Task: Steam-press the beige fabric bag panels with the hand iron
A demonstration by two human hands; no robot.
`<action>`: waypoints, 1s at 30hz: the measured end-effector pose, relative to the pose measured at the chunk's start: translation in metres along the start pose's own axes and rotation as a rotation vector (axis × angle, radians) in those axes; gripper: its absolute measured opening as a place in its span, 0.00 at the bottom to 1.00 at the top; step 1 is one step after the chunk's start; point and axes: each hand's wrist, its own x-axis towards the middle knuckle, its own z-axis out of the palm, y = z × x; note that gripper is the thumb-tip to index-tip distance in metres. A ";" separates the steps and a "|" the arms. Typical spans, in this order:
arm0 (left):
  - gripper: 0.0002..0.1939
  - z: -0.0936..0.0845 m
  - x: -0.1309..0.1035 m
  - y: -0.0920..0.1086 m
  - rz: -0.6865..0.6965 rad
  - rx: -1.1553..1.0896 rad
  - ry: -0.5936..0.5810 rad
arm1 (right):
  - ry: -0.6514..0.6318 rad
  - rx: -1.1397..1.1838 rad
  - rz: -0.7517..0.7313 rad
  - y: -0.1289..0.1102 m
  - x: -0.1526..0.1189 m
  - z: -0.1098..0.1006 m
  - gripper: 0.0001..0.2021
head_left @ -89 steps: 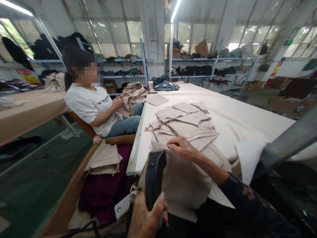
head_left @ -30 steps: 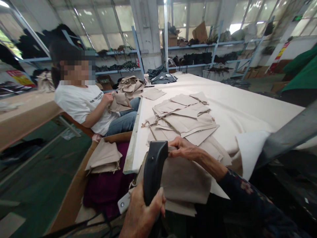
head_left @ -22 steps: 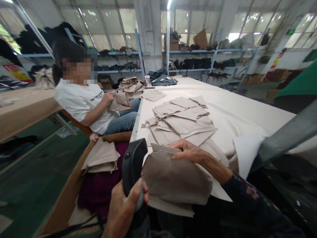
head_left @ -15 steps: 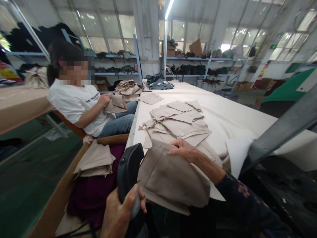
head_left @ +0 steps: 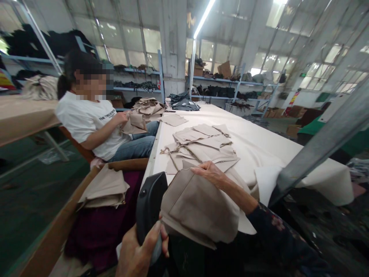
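Just off the near corner of the bench, a beige cloth piece hangs from its upper edge, broad face toward the wearer, lower edge free over dark ground. Looks layered, more than one ply at the bottom. Judged light, soft but with some body: it bellies rather than collapses. Not fragile; probably not slippery, though loose plies may slide on each other. Best hold: a pinch at the top edge through all layers, near the seam end, leaving the body to drape.

Right hand has just that: thumb and fingers pressed together on the upper edge. Left hand is wrapped round a black tool, thumb across the grip; tool head stands up close beside the cloth's left edge, contact uncertain. Tool looks rigid, likely the heavier item, so a full fist round the handle suits it.

Beyond, on the bench, a loose pile of beige pieces. Left of the bench, a cardboard box with folded beige cloth lying on purple cloth. Farther back, a seated co-worker holds another beige piece.
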 end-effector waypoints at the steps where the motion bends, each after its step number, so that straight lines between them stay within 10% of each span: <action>1: 0.15 0.001 -0.001 0.000 0.000 -0.006 -0.006 | 0.005 0.004 -0.008 0.000 0.001 0.000 0.24; 15: 0.16 0.034 0.017 -0.007 0.018 0.001 -0.135 | 0.139 -0.067 -0.053 0.001 -0.006 -0.018 0.10; 22: 0.15 0.078 0.056 0.012 0.073 0.035 -0.146 | 0.422 -0.576 -0.209 0.041 0.020 -0.058 0.06; 30: 0.15 0.115 0.116 -0.006 0.059 -0.004 -0.257 | 0.478 -0.759 -0.280 0.075 0.016 -0.053 0.08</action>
